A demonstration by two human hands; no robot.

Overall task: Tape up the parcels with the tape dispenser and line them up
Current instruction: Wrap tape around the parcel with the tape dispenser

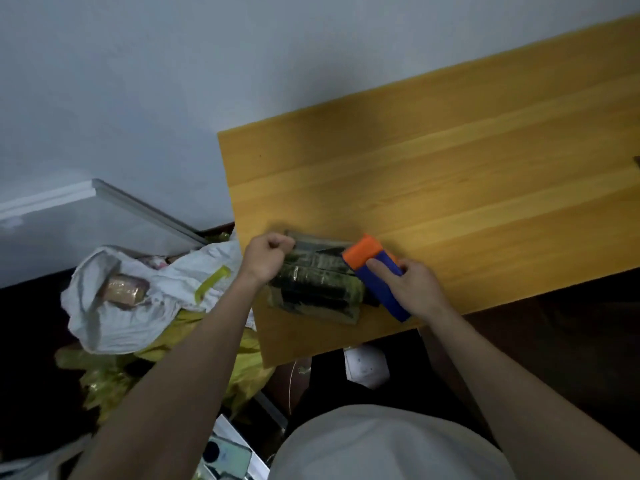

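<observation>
A dark, greenish parcel (317, 282) wrapped in shiny tape lies near the left front corner of the yellow wooden table (450, 161). My left hand (268, 256) is curled at the parcel's far left corner and pinches its edge. My right hand (408, 285) grips the blue and orange tape dispenser (375, 271), whose orange head rests against the parcel's right side. Another parcel, tan and tape-wrapped (121, 287), lies in a white bag (145, 299) on the floor to the left of the table.
A yellow plastic bag (114, 372) sits under the white bag. A white wall and a leaning white panel (86, 216) stand behind them. A phone (227, 457) lies below by my left arm. A white paper (365, 365) lies under the table's front edge.
</observation>
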